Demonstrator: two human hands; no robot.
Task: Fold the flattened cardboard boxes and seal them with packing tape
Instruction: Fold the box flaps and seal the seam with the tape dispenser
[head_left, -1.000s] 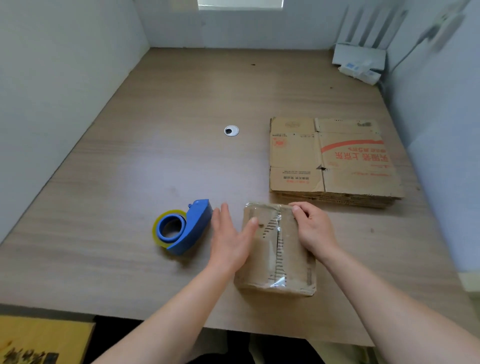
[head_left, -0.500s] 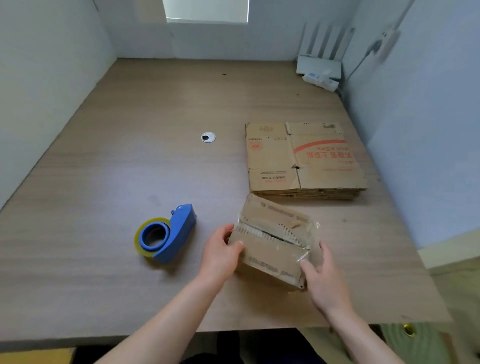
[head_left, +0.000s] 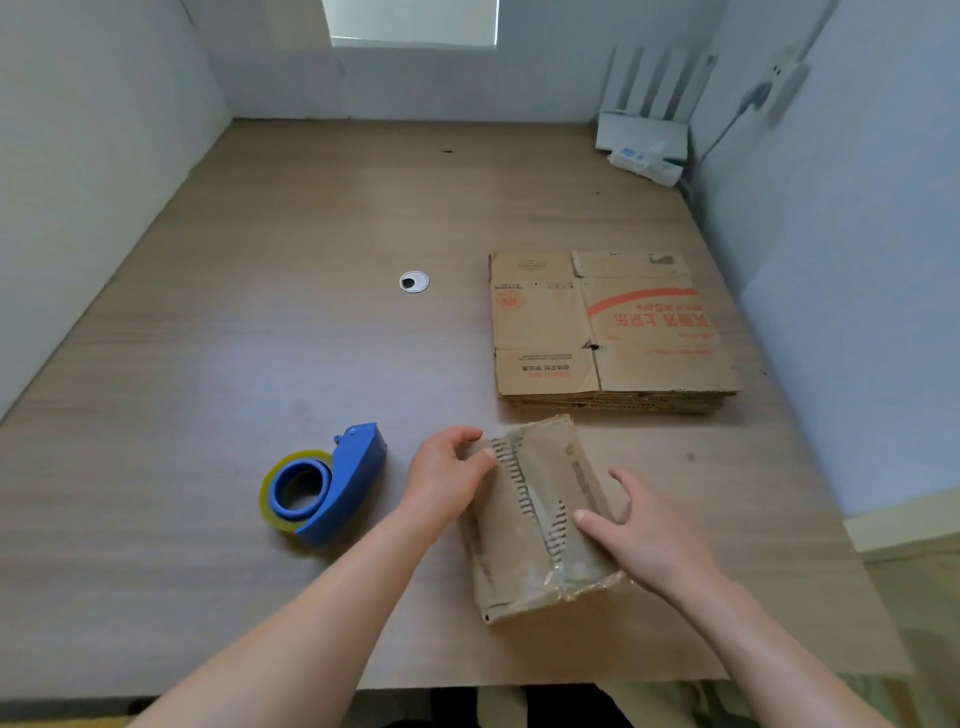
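Head view: one camera, looking down over both forearms onto a wooden worktop (head_left: 234, 364).
Left hand (head_left: 447, 480): it reaches in from the lower left. Its fingers are curled over the far left corner of the small box (head_left: 535, 525) and pinch that corner against the thumb.
Right hand (head_left: 647, 538): it lies against the box's right side, near the front corner. The fingers are spread and nearly straight, the thumb presses flat on the top face, and nothing is clasped.
Small box: it is folded up and closed, and sits near the front edge of the worktop between the two hands. Clear tape shines along its top seam and wrinkles over the near end. What is inside is hidden.
Writing on the small box: rows of short black dashes run beside the seam. No words can be read.
Stack of flattened boxes (head_left: 613, 332): it lies just beyond the small box, toward the right wall.
Writing on the stack: a red arc, red characters that are upside down to the camera, and small black print, all too small to read.
Tape dispenser (head_left: 337, 483): blue, with a yellowish roll, it lies on the worktop to the left of the left hand and apart from it.
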